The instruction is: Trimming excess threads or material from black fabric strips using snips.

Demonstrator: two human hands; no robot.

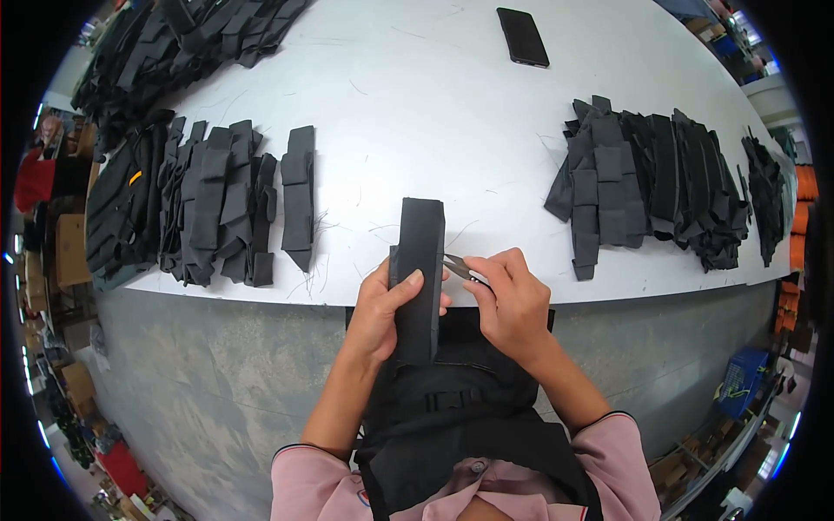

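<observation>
My left hand (382, 306) is closed around a long black fabric strip (420, 247), its thumb lying across the front. The strip stands lengthwise over the table's near edge, its upper end over the white top. In my right hand (514, 304) is a pair of thread snips (460, 268), gripped between thumb and fingers. Their pointed blades reach the strip's right edge; whether a thread lies between them is too small to tell. Left of the strip, a single folded black piece (298, 195) lies on the table amid loose thread ends.
Stacked black fabric pieces (217, 204) lie on the left, with a larger heap (187, 48) behind. More black pieces (608, 182) are piled on the right of the white table (417, 113). A black phone (523, 37) rests at the back. A blue crate (743, 382) stands low at right.
</observation>
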